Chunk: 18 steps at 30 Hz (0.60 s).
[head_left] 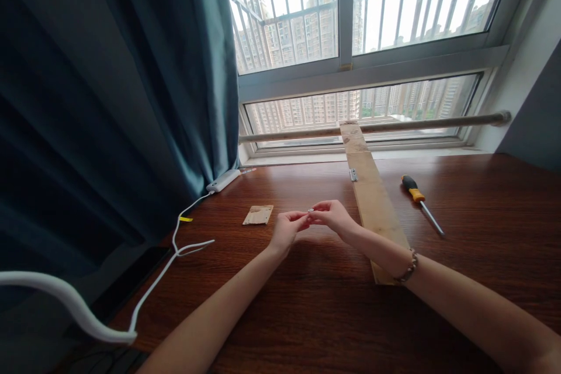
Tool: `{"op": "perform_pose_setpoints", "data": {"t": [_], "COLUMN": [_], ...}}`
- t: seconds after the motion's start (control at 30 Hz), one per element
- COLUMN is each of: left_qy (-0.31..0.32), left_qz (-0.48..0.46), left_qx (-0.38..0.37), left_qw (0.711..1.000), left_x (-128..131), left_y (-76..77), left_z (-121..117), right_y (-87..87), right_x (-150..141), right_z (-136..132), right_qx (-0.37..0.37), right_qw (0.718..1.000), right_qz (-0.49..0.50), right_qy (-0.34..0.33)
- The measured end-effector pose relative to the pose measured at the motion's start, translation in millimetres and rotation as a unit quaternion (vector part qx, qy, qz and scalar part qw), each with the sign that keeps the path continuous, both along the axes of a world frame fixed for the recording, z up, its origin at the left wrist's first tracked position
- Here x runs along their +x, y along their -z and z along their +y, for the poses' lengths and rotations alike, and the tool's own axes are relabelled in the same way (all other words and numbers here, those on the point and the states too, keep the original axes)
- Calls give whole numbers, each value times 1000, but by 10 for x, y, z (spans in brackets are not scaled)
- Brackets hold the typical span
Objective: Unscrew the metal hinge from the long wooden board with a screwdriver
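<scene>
My right hand (336,217) pinches a tiny silvery piece (311,210) between thumb and fingertips; it is too small to name. My left hand (287,230) is closed in a pinch, its fingertips meeting those of the right just below that piece. What the left fingers hold, if anything, is hidden. Under my right forearm runs a long pale wooden board (372,187), its far end at the window. A small metal hinge-like plate (353,175) sits at the board's left edge. Left of my hands lies a small square wood piece (258,215) with dark holes near its edge.
A screwdriver (414,190) with a black and orange handle lies right of the board. At the left, a white power strip (223,181) and white cable (153,298) lie along the brown table (280,327). Blue curtains (193,70) hang beside the barred window.
</scene>
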State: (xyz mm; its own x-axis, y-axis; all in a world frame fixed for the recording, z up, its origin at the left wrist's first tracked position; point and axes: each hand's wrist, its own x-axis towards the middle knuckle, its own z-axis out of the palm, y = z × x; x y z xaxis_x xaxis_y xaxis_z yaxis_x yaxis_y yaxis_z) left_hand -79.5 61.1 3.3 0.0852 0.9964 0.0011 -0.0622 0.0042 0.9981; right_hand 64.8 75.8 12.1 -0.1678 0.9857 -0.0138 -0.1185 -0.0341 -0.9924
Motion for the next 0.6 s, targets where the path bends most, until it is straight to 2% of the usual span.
{"op": "perform_pose_setpoints", "data": {"t": [0.13,0.27,0.47,0.6], "left_qy": [4,24,34,-8], "left_qz": [2,40,142,257], "left_qx": [-5,22,65,123], "left_qw": [1000,999,987,959], "left_x": [-6,-45,-102,-187], "left_y": [-8,-28,-64,-96], "left_z": [-1,28,92,156], "right_y": [65,71,73,111], "right_x": [-7,22,46,44], "right_z": [43,33,21,62], "right_qx": [-5,17,49,58], "right_qw": [1000,1000,997,991], "right_qz": [-8,5,-51,-111], "right_qy": [-1,-1,28,41]}}
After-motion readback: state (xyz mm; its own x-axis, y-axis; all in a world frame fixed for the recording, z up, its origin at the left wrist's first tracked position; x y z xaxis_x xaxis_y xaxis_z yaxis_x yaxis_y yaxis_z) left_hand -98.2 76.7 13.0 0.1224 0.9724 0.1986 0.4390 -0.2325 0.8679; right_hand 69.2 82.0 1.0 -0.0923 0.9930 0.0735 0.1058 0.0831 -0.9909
